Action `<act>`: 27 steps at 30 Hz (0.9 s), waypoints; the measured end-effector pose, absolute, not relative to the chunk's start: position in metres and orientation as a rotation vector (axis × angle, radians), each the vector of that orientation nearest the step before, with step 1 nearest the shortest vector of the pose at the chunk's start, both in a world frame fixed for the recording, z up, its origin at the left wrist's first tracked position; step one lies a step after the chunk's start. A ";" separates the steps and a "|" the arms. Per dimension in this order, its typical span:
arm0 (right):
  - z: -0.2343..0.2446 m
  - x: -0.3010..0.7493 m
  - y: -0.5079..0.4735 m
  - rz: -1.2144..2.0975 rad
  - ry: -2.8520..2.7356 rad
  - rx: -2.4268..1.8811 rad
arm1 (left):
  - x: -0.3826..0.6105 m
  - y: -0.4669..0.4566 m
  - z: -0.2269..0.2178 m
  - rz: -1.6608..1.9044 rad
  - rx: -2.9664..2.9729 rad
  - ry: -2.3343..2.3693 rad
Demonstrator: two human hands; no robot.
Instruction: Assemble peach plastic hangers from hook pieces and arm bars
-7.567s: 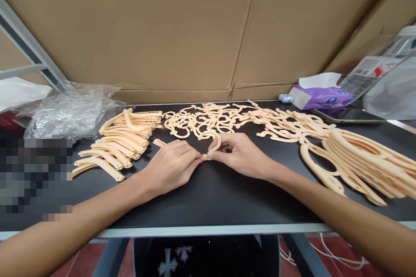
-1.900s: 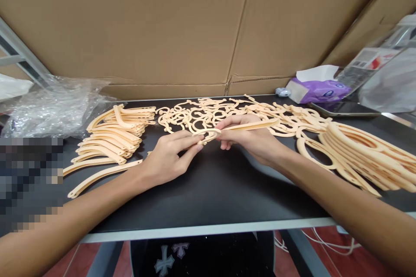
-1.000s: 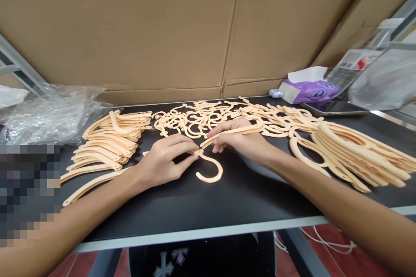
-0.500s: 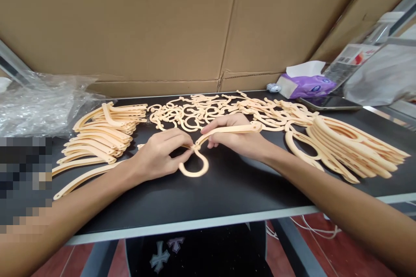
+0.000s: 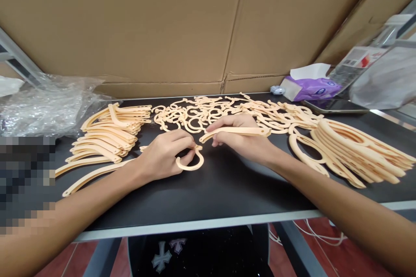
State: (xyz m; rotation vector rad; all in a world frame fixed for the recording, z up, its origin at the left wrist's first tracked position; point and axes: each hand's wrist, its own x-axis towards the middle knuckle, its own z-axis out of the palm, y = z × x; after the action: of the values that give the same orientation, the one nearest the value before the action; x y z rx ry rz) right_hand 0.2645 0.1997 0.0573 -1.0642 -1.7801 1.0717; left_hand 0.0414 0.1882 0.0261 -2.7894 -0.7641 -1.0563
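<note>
My left hand (image 5: 164, 154) pinches the stem of a peach plastic hook (image 5: 190, 161), whose curve hangs toward me just above the black table (image 5: 214, 190). My right hand (image 5: 245, 140) grips a long curved peach hanger arm (image 5: 235, 131), its left tip close to the hook's stem. Whether the two pieces touch I cannot tell. Behind my hands lies a scatter of loose hooks (image 5: 201, 114). A neat stack of hanger arms (image 5: 110, 132) sits to the left.
A heap of larger peach hanger pieces (image 5: 354, 149) fills the right side. Crumpled clear plastic (image 5: 48, 104) lies at the back left. A purple tissue pack (image 5: 310, 86) and a phone (image 5: 334, 104) sit at the back right. Cardboard (image 5: 195, 26) walls off the rear.
The hook in my left hand has swung from lying right of my fingers to curling under them, nearer my palm. My right hand keeps the hanger arm almost still.
</note>
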 end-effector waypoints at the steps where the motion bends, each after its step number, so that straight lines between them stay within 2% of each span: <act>1: 0.057 0.264 0.200 1.066 -1.795 -1.074 | 0.042 0.188 0.026 -1.050 -2.787 -0.766; 9: 0.049 0.265 0.201 0.829 -1.976 -1.045 | 0.042 0.187 0.024 -0.974 -2.767 -0.821; 17: 0.050 0.265 0.199 0.758 -2.020 -1.038 | 0.043 0.186 0.025 -0.941 -2.746 -0.839; 20: 0.047 0.266 0.199 0.592 -2.116 -0.943 | 0.043 0.185 0.025 -0.907 -2.733 -0.856; 24: 0.038 0.267 0.200 0.210 -2.246 -0.658 | 0.044 0.184 0.024 -0.872 -2.711 -0.927; 27: 0.034 0.266 0.200 0.093 -2.260 -0.560 | 0.044 0.184 0.025 -0.856 -2.710 -0.948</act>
State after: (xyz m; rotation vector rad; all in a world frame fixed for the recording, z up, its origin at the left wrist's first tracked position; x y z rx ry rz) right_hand 0.2659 0.2000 0.0341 -0.5603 -2.2599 0.0934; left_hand 0.0443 0.1839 0.0250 -2.7102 -0.9485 -0.8556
